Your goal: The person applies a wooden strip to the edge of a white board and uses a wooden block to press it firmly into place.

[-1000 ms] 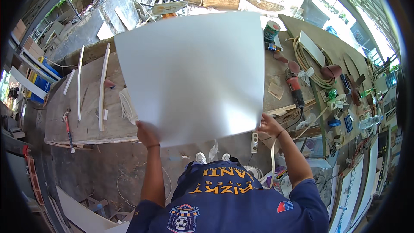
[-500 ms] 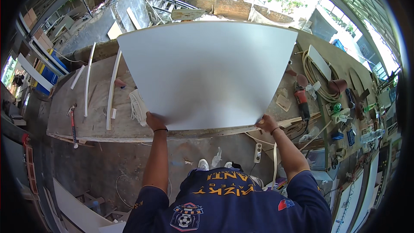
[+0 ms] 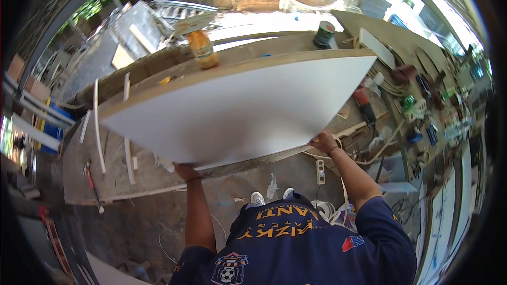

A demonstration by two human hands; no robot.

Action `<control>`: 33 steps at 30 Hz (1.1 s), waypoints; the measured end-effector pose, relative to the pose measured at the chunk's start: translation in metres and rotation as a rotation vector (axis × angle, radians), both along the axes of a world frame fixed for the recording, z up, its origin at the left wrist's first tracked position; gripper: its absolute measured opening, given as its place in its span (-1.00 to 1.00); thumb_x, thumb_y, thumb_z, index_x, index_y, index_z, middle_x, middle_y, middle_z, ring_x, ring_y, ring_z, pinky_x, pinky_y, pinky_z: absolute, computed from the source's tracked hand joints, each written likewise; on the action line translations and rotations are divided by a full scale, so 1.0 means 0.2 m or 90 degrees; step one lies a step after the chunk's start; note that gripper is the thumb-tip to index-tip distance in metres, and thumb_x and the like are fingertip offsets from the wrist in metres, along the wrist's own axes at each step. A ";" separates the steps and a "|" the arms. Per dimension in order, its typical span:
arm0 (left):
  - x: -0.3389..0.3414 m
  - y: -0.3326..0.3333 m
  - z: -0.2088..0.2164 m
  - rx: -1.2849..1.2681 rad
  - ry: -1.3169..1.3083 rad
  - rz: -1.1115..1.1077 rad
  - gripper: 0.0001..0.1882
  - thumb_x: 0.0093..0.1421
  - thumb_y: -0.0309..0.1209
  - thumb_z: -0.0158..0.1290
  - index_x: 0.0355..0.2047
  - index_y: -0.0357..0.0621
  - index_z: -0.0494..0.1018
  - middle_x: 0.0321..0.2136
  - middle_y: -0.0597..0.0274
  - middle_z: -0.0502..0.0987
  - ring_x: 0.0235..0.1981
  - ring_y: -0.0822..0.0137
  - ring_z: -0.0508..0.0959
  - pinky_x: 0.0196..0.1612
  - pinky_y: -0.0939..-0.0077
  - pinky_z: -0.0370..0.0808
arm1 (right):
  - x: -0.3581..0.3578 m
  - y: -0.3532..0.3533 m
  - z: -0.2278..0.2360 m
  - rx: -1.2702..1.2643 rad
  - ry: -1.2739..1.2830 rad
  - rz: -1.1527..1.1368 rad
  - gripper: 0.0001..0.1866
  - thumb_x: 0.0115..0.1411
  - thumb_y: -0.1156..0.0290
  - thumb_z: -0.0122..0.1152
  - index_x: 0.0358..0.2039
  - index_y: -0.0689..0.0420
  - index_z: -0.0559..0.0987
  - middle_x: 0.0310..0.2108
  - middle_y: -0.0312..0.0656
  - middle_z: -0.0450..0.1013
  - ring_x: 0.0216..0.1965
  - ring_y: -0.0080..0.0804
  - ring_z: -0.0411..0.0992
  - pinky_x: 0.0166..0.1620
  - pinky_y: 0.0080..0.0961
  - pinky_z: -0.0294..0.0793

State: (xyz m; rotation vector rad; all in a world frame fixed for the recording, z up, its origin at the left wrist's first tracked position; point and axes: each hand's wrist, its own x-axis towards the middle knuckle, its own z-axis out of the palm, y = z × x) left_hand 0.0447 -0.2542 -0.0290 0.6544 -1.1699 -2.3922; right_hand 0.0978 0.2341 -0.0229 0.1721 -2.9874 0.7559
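Observation:
A large white panel (image 3: 253, 108) with a bare wood-coloured edge stands tilted over the workbench (image 3: 79, 179), its lower edge along the bench's front. My left hand (image 3: 187, 172) is closed on the panel's near left corner. At the near right corner, my right hand (image 3: 323, 141) grips the same panel, fingers partly hidden behind it. Beyond the panel's upper edge are a yellow-orange container (image 3: 202, 48) and a dark green can (image 3: 324, 35).
A hammer (image 3: 92, 182) and thin white strips (image 3: 98, 132) lie on the bench's left. To the right are a red angle grinder (image 3: 364, 104), a hose (image 3: 392, 87) and cluttered small tools. A power strip (image 3: 320, 171) and cables are below the bench's front edge.
The panel has tilted and swung, its far left corner dropping nearer and lower. Its wooden edge, the container and the can now show. My left hand has moved slightly down; the view has turned too.

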 end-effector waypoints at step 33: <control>0.30 1.26 1.88 -1.376 0.241 -0.347 -0.45 -0.28 -0.08 0.36 -0.53 -0.20 0.32 -0.67 0.16 0.42 -0.65 0.29 0.43 -0.53 0.45 0.36 | -0.74 0.29 -0.06 -0.006 -0.106 -0.243 -0.45 0.05 0.25 0.09 0.08 0.02 0.26 -0.07 0.00 0.35 -0.03 -0.09 0.34 -0.03 -0.27 0.35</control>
